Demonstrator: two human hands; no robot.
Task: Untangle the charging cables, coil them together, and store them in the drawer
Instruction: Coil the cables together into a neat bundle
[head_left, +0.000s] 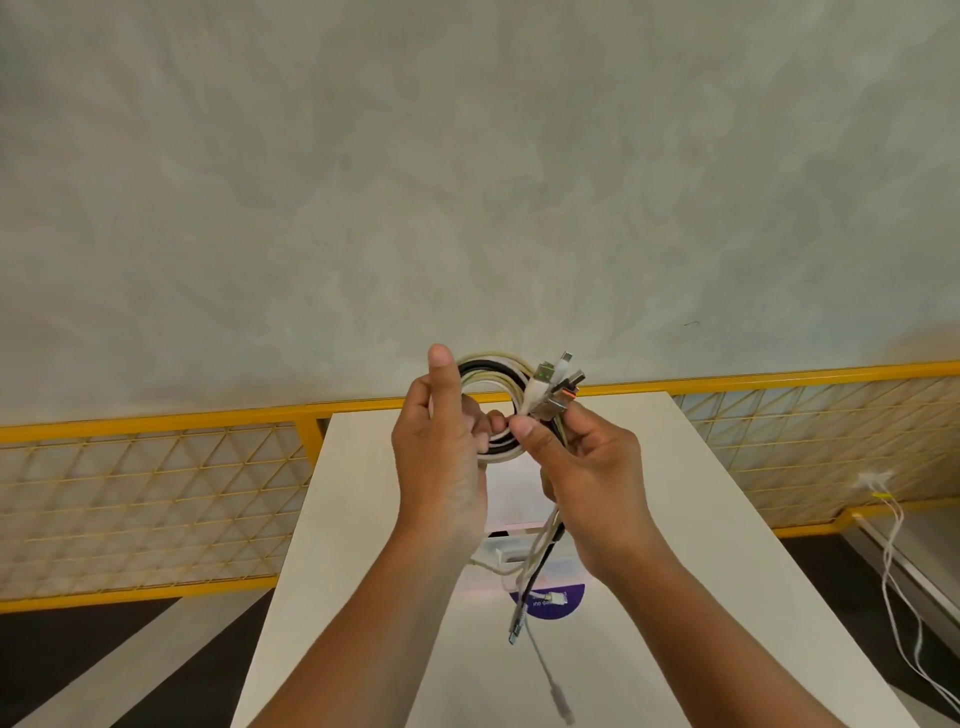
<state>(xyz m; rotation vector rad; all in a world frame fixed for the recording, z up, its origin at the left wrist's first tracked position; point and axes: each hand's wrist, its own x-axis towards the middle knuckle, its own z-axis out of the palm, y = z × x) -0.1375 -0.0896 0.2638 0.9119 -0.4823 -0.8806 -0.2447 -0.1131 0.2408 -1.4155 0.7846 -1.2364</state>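
Note:
A coil of charging cables (493, 376), white, cream and black, is held up above the white table (701, 519). My left hand (444, 457) grips the coil's left side, thumb raised. My right hand (587, 478) pinches the cables at the coil's right side, where several plugs (553, 387) stick up above the fingers. Loose cable tails (537, 566) hang below my right hand, ending in plugs near the table. A small white drawer unit (511, 499) stands on the table behind my hands, mostly hidden.
A purple round sticker (550, 603) lies on the table below the hanging tails. A yellow mesh railing (156, 493) runs behind the table on both sides. At the right, white wires (898, 571) hang from a wall socket.

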